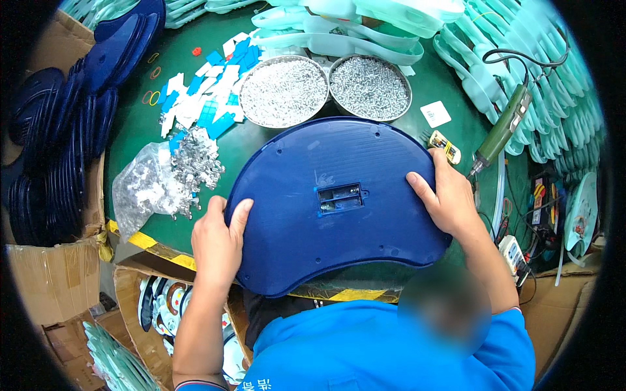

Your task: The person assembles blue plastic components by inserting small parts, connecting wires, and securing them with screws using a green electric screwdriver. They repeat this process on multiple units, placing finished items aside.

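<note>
A large dark blue plastic panel point(280, 195), rounded at the far side and curved inward at the near side, is held between my two hands. In its middle is a small rectangular battery compartment point(339, 197) with metal contacts. My left hand point(218, 238) grips the left edge, thumb on top. At the right edge my right hand point(450, 195) clasps the rim, its thumb on the upper face and its other fingers at the far side. The fingertips beneath the panel are hidden. Just beyond my right hand lies a small yellow-and-white part point(445, 147).
Two round tins point(284, 124) of small metal screws stand behind the panel. A bag point(140, 189) of metal pieces lies left, near white and blue pads point(212, 85). A green electric screwdriver point(505, 127) is at right. Stacked dark blue point(62, 163) and mint-green panels point(535, 85) flank the table.
</note>
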Available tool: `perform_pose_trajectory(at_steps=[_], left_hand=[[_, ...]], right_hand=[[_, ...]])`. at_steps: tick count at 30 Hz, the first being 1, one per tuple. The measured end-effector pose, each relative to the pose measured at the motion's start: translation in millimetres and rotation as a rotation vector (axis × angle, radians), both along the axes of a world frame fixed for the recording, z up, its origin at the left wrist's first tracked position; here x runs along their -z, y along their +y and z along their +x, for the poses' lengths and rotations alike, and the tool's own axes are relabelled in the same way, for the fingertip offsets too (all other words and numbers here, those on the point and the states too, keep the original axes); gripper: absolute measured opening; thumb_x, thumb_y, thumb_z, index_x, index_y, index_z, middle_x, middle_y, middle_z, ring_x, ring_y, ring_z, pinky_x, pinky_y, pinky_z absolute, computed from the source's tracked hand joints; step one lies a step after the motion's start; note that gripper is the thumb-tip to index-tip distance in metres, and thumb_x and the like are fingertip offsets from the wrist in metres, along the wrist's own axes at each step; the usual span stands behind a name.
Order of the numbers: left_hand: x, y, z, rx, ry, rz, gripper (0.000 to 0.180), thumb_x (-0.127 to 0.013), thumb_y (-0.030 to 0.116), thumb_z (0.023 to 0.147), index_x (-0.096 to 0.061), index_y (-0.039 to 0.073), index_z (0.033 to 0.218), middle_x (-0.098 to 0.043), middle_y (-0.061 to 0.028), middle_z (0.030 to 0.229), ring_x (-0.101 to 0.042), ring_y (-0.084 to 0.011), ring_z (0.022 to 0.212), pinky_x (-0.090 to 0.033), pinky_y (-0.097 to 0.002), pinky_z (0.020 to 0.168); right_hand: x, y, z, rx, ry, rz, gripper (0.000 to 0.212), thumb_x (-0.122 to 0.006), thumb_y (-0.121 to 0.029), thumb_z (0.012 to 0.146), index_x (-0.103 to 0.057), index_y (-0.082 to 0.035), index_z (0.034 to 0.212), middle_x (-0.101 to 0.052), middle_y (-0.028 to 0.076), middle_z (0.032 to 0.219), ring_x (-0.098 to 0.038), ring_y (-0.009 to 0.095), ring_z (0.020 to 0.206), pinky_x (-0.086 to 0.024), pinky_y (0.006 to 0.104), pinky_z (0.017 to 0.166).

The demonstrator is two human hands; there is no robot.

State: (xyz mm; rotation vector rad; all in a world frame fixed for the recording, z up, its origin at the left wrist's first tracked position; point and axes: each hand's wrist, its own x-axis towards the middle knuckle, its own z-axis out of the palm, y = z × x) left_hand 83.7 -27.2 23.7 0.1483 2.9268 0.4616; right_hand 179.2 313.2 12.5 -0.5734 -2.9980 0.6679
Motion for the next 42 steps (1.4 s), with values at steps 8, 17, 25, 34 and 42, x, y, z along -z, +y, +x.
perform_pose_trajectory(at_steps=[8,17,25,34,42], left_hand=[[17,57,-33,0.201,0.34,0.109,0.062,-0.072,0.047,0.089,-0.058,-0.005,0.12,-0.064,-0.0254,0.113,-0.062,-0.0408,0.106,-0.05,-0.0463,0.092],[31,72,-27,0.274,0.602,0.024,0.052,-0.075,0.036,0.087,-0.058,-0.006,0.115,-0.059,-0.0193,0.098,-0.059,-0.0367,0.09,-0.05,-0.0441,0.082],[37,63,-50,0.365,0.508,0.085,0.033,-0.067,0.031,0.095,-0.064,0.0,0.107,-0.059,-0.0159,0.089,-0.06,-0.0351,0.086,-0.051,-0.0439,0.077],[54,1,-138,0.306,0.76,0.011,0.016,-0.074,0.014,0.086,-0.073,0.005,0.099,-0.068,-0.0112,0.092,-0.063,-0.0326,0.092,-0.049,-0.0432,0.085],[26,14,-110,0.449,0.996,0.063,0.019,-0.077,0.004,0.077,-0.071,0.008,0.095,-0.067,-0.0058,0.09,-0.061,-0.0256,0.084,-0.048,-0.0373,0.073]], right_hand=[[2,-21,-56,-0.06,0.066,0.244,0.072,-0.058,-0.066,0.091,-0.054,0.004,0.108,-0.067,0.026,0.103,-0.067,0.041,0.099,-0.053,0.0498,0.086],[-3,-35,-50,0.051,-0.004,0.209,0.06,-0.053,-0.058,0.098,-0.058,0.001,0.099,-0.069,0.024,0.096,-0.068,0.04,0.094,-0.053,0.0499,0.082],[3,-26,-54,-0.01,-0.039,0.147,0.057,-0.053,-0.056,0.098,-0.056,0.001,0.098,-0.069,0.026,0.093,-0.067,0.044,0.09,-0.052,0.0534,0.08],[-13,-29,-52,-0.269,0.532,0.276,0.045,-0.079,-0.024,0.081,-0.059,-0.002,0.115,-0.061,0.016,0.105,-0.058,0.036,0.094,-0.047,0.0452,0.082],[-27,-61,-49,-0.442,0.509,-0.124,0.036,-0.079,-0.015,0.083,-0.065,0.0,0.113,-0.065,0.014,0.092,-0.064,0.026,0.08,-0.052,0.0374,0.071]])
